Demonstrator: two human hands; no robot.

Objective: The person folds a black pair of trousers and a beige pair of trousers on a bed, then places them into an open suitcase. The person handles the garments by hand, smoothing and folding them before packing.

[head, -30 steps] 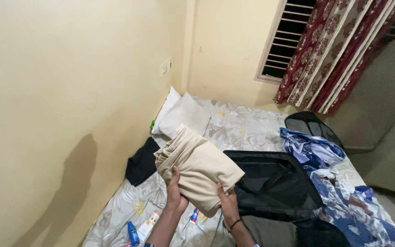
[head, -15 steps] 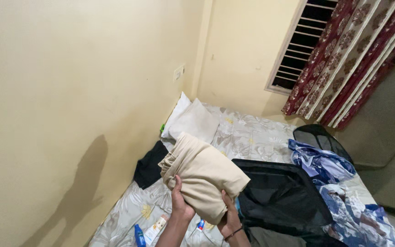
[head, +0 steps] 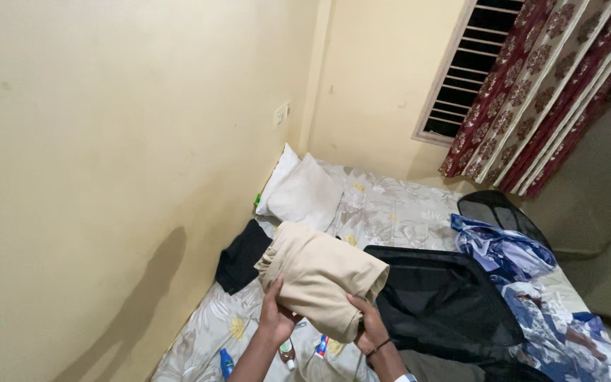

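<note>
Over the bed [head: 390, 205], pushed right against the yellow wall, a folded beige garment [head: 319, 277] is held up by both hands: left hand [head: 275, 311] and right hand [head: 367, 327] are clamped on its near edge. Free sheet is left toward the pillows [head: 304, 192]; the open black suitcase [head: 443, 297] crowds the right. Small stuff's below: blue bottle [head: 226, 362], a red-and-white tube [head: 322, 346].

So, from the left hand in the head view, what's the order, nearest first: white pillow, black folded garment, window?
1. Black folded garment, on the bed just left of the left hand.
2. White pillow, at the bed's head.
3. Window, high on the far wall.
</note>
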